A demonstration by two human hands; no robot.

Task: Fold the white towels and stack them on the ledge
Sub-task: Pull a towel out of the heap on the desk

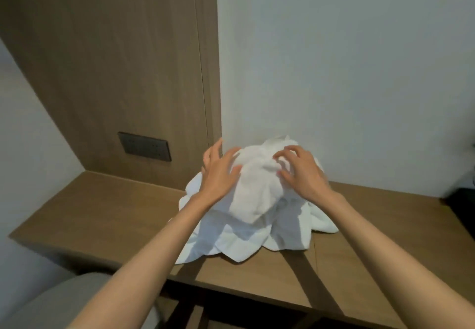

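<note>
Two slender bare forearms in shot now, left hand and right hand bare too, wrists seemingly plain.

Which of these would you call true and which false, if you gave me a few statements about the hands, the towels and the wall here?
1. The left hand and the right hand both touch the white towels. True.
2. The towels are folded in a neat stack. False: they lie in a crumpled heap.
3. The heap sits on the wooden ledge. True.
4. The dark switch panel is to the right of the towels. False: it is to their left, on the wooden wall panel.
</note>
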